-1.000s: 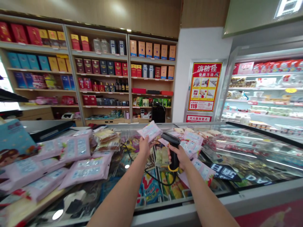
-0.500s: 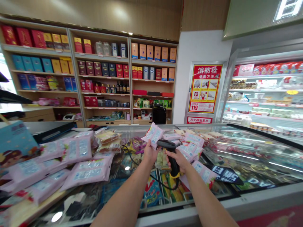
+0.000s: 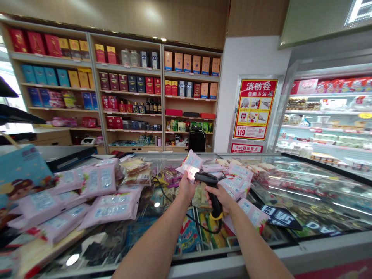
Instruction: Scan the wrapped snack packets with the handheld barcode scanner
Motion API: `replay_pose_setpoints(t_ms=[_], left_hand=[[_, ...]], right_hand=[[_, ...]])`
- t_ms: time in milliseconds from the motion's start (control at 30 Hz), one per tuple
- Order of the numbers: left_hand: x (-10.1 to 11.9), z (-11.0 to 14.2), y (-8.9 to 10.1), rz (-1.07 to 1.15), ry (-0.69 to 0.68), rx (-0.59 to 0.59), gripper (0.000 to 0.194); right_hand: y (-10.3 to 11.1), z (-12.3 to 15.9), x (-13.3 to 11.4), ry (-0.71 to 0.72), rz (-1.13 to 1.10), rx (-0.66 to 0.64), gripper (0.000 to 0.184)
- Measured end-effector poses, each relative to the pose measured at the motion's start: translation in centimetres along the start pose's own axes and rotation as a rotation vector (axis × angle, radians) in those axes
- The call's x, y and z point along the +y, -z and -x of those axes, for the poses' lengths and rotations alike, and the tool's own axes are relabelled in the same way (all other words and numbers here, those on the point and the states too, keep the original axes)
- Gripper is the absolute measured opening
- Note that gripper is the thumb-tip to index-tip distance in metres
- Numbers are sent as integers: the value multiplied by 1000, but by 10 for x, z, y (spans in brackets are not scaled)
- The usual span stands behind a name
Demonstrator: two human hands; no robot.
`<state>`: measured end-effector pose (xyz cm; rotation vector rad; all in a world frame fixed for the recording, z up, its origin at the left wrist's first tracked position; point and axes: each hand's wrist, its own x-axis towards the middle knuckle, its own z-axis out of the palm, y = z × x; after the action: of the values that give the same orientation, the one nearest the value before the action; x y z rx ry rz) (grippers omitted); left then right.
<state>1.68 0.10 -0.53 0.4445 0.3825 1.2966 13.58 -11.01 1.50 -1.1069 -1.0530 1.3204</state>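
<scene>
Wooden shelves (image 3: 161, 97) stacked with boxes (image 3: 187, 63) and bottles (image 3: 151, 107); past the glass-topped freezer (image 3: 319, 248), a red fire hydrant poster (image 3: 255, 109) on a white wall (image 3: 250, 58), beside a lit fridge case (image 3: 286, 97).

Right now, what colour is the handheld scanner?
The scanner is black with a yellow band near its base, in the head view.

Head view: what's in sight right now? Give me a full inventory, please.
Packets: many, pink, piled on the freezer, left and right.
Held packet: one, pink, in the left hand.
Scanner: one, black and yellow, in the right hand.
Cable: one, black, on the glass.
Freezer: one, silver-edged, glass-topped, in front.
Boxes: many, red, blue, gold, on wooden shelves.
Poster: one, red and yellow, on the white wall.
Chiller: one, lit, far right.
Bag: one, blue, far left.
Left hand: one, gripping the held packet.
Right hand: one, gripping the scanner.
</scene>
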Motion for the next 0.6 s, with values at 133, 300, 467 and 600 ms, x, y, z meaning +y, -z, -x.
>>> replay_pose_setpoints(t_ms=[133, 300, 467, 600], left_hand=[[-2, 2, 1, 26, -4, 36, 37], [-3, 4, -1, 36, -18, 102, 39], [-2, 3, -2, 11, -114, 212, 42], [2, -1, 1, -201, -192, 354, 28]], right_hand=[[-1, 3, 1, 0, 2, 0, 49], [0, 0, 4, -10, 2, -17, 45], [-1, -1, 4, -19, -3, -14, 42], [0, -1, 3, -12, 2, 7, 41]])
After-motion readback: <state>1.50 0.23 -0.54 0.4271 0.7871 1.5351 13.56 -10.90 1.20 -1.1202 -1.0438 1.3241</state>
